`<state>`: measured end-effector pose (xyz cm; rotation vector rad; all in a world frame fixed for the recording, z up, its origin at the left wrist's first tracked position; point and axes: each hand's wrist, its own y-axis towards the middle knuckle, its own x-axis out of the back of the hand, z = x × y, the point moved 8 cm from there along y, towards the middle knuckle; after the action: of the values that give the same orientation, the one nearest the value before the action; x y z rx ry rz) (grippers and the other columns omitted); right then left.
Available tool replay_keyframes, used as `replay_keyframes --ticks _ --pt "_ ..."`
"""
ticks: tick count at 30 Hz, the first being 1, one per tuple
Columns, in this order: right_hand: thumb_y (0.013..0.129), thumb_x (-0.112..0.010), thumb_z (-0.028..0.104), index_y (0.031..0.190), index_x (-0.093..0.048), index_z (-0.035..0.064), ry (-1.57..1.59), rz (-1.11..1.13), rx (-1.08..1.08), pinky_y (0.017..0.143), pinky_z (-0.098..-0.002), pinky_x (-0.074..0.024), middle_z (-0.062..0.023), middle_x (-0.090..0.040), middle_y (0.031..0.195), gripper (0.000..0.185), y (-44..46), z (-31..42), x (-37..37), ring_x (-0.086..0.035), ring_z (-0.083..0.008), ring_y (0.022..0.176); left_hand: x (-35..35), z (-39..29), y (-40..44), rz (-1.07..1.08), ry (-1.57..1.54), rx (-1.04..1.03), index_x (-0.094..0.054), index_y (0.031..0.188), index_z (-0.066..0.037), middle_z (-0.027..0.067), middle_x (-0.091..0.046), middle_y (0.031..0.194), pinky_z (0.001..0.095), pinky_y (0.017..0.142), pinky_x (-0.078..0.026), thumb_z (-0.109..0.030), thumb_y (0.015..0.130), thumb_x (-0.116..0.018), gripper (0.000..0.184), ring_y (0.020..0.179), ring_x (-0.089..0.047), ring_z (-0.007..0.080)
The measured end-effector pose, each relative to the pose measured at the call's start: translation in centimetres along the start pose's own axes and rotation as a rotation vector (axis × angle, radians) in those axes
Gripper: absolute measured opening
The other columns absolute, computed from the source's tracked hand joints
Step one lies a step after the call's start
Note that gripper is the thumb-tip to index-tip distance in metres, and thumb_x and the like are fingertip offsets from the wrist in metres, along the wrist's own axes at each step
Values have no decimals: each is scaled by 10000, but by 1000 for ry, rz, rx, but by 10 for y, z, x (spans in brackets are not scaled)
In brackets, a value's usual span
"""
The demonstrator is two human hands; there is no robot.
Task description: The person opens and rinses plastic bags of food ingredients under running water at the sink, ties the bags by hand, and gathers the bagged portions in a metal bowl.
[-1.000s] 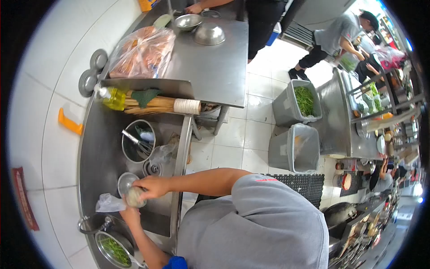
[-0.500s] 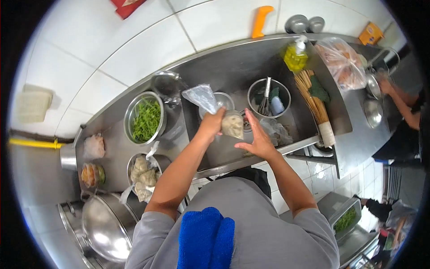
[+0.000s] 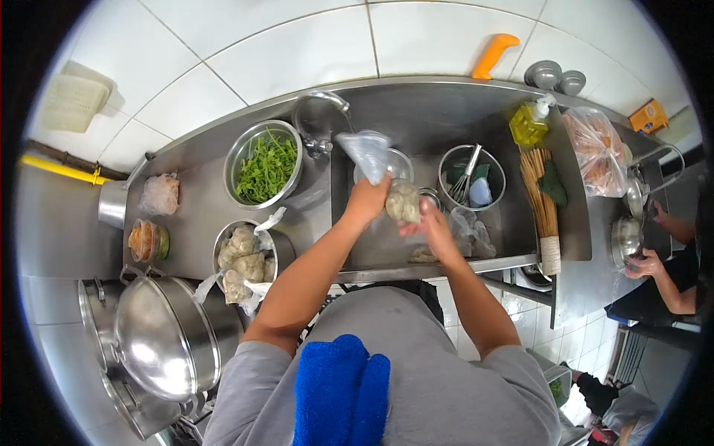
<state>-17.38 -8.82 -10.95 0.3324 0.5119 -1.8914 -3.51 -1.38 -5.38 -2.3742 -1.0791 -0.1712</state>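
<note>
My left hand is closed round the gathered neck of a clear plastic bag with pale, lumpy contents, held above the sink. The bag's loose top flares up past my fist. My right hand is beside the bag's lower right side, thumb and fingers apart and slightly blurred; whether it touches the bag is unclear. Behind the bag, a bowl stands in the sink, partly hidden. At left, a metal pot holds several similar pale bags.
A bowl of green leaves stands near the tap. In the sink are a pot with a whisk, a stick brush and a soap bottle. Large lidded pots stand lower left. Another person's hands hold a metal bowl.
My right hand has come in closer to the bag's lower side. The bag stays in my left hand, its top tilting. The view has shifted, and the other person's hands have moved lower.
</note>
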Motion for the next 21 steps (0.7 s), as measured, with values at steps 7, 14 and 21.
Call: replay_keyframes --ticks 7,14,21 --pt "870 -615 293 1296 -404 15 -549 -256 469 946 -346 -387 -122 -555 1179 551 -8 48 -27 -514 -228 1114 11 0 -1 -122 473 -247 -637 903 -7 177 -646 791 407 657 -499 -379 902 -506 394 736 -633 320" --pt "849 -315 711 1141 -554 113 439 65 -422 603 -391 -502 -121 -638 917 707 8 -48 -50 -633 -257 720 2 -49 -51 -46 919 -778 -659 831 -59 190 -640 739 451 615 -492 -268 748 -644 225 690 -632 359" --pt "879 -393 616 866 -645 90 350 201 -632 423 -363 -459 -99 -624 656 583 15 -67 -48 -622 -215 538 4 -60 -65 -230 587 -965 -623 990 -51 257 -616 983 453 793 -462 -111 818 -553 195 954 -586 391"
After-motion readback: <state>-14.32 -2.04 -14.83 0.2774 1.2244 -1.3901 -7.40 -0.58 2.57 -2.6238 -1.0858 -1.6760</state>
